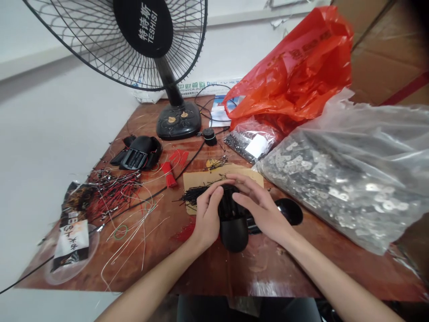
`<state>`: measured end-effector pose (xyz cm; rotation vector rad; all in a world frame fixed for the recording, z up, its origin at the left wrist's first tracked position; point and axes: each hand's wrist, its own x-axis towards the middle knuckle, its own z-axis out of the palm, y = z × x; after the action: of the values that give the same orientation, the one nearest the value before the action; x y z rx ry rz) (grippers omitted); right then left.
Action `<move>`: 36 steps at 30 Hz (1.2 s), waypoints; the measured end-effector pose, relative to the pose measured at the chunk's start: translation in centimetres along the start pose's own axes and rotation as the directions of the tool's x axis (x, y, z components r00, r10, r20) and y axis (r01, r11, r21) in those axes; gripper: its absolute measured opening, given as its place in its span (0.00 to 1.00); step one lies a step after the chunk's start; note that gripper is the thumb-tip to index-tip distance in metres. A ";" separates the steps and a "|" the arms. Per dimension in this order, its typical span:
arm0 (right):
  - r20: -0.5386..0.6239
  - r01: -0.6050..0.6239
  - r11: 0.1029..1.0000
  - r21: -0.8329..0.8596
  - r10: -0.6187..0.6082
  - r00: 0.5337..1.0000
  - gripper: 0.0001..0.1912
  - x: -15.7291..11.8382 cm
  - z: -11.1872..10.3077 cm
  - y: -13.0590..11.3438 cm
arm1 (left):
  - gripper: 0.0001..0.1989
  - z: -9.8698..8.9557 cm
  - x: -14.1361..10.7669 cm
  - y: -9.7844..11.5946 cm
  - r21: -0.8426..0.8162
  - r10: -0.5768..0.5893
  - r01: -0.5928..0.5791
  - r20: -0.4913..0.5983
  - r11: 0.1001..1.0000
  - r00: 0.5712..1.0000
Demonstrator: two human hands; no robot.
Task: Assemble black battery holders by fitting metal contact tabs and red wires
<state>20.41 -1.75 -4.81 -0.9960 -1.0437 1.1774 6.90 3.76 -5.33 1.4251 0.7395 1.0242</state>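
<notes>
A black rounded plastic housing is held between both hands near the table's front middle, its hollow part facing up. My left hand grips its left side, thumb at the upper edge. My right hand holds the right side, with the thumb over the hollow part and fingers curved round the far end. Just behind lies a piece of tan cardboard with a bundle of short black wires. To the right of my right hand is a glossy black oval piece.
A fan stands at the back. Similar black housings and red wires lie left. A clear bag of metal pieces and a red bag fill the right. Loose thin wires spread front left.
</notes>
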 end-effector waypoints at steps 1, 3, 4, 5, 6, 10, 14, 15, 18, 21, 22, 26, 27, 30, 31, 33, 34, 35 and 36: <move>0.040 -0.021 1.000 0.019 0.020 0.999 0.25 0.0 0.0 -0.1 | 0.15 0.0 0.0 0.0 -0.001 -0.004 0.004 -0.025 1.000 1.000; 0.098 -0.040 0.997 0.059 0.034 0.995 0.33 -0.1 0.0 -0.1 | 0.17 -0.1 0.0 0.0 -0.001 -0.007 0.007 -0.058 1.000 0.998; 0.112 -0.042 0.997 0.071 0.034 0.993 0.35 -0.2 0.1 -0.1 | 0.18 -0.1 0.0 0.1 0.004 -0.005 0.005 -0.064 1.000 0.998; 0.117 -0.042 0.996 0.078 0.033 0.993 0.36 -0.2 0.2 -0.1 | 0.18 -0.1 -0.1 0.1 0.013 -0.001 0.002 -0.066 1.000 0.998; 0.118 -0.042 0.996 0.082 0.032 0.992 0.37 -0.3 0.3 -0.1 | 0.18 -0.1 -0.1 0.2 0.024 0.000 0.002 -0.065 1.000 0.998; 0.118 -0.041 0.997 0.072 0.032 0.992 0.35 -0.3 0.4 -0.1 | 0.19 0.0 -0.2 0.3 0.054 -0.003 0.005 -0.046 0.999 0.999; 0.094 -0.033 0.998 0.062 0.028 0.995 0.33 -0.2 0.4 0.0 | 0.19 0.0 -0.1 0.4 0.068 0.001 0.001 -0.043 0.998 0.999; 0.094 -0.032 0.997 0.064 0.025 0.995 0.33 -0.2 0.4 0.0 | 0.19 0.0 -0.1 0.4 0.067 -0.002 0.005 -0.042 0.998 0.999; 0.092 -0.067 0.994 0.085 0.060 0.994 0.30 -0.2 0.1 0.1 | 0.19 -0.1 -0.1 0.4 0.042 -0.026 0.028 -0.039 0.999 0.999; 0.082 -0.147 0.980 0.135 0.137 0.987 0.29 -0.2 -0.2 0.5 | 0.18 -0.2 0.1 0.4 0.020 -0.033 0.033 -0.029 0.999 0.999; 0.082 -0.165 0.975 0.151 0.154 0.985 0.29 -0.2 -0.2 0.6 | 0.17 -0.3 0.1 0.4 0.014 -0.030 0.030 -0.025 0.999 0.999; 0.070 -0.178 0.967 0.180 0.168 0.983 0.25 -0.1 -0.2 0.8 | 0.16 -0.4 0.4 0.5 -0.001 -0.028 0.028 -0.007 1.000 1.000; 0.063 -0.171 0.969 0.177 0.162 0.985 0.22 -0.1 -0.1 0.8 | 0.16 -0.4 0.5 0.6 -0.001 -0.033 0.033 -0.008 0.999 0.999; 0.015 -0.137 0.986 0.097 0.136 0.991 0.19 0.0 0.0 0.5 | 0.16 -0.4 0.6 0.5 0.002 -0.058 0.058 -0.026 0.998 0.998; -0.006 -0.127 0.991 0.050 0.127 0.992 0.19 0.0 0.0 0.3 | 0.16 -0.4 0.5 0.5 0.003 -0.073 0.073 -0.029 0.997 0.997; -0.041 -0.120 0.992 -0.046 0.118 0.992 0.19 0.1 -0.1 0.1 | 0.16 -0.3 0.4 0.2 0.007 -0.109 0.109 -0.036 0.994 0.993; -0.053 -0.125 0.989 -0.082 0.121 0.991 0.19 0.1 -0.1 0.1 | 0.16 -0.3 0.3 0.1 0.007 -0.132 0.132 -0.045 0.991 0.990; -0.060 -0.134 0.986 -0.101 0.128 0.990 0.19 0.1 -0.2 0.0 | 0.16 -0.3 0.2 -0.1 0.006 -0.158 0.158 -0.054 0.987 0.986; -0.062 -0.146 0.984 -0.103 0.140 0.988 0.19 0.1 -0.2 0.0 | 0.17 -0.3 0.1 -0.2 0.007 -0.181 0.182 -0.066 0.983 0.981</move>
<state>20.60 -1.68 -4.82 -1.1979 -1.0141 1.2132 6.69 4.05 -5.57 1.3134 0.9084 0.9288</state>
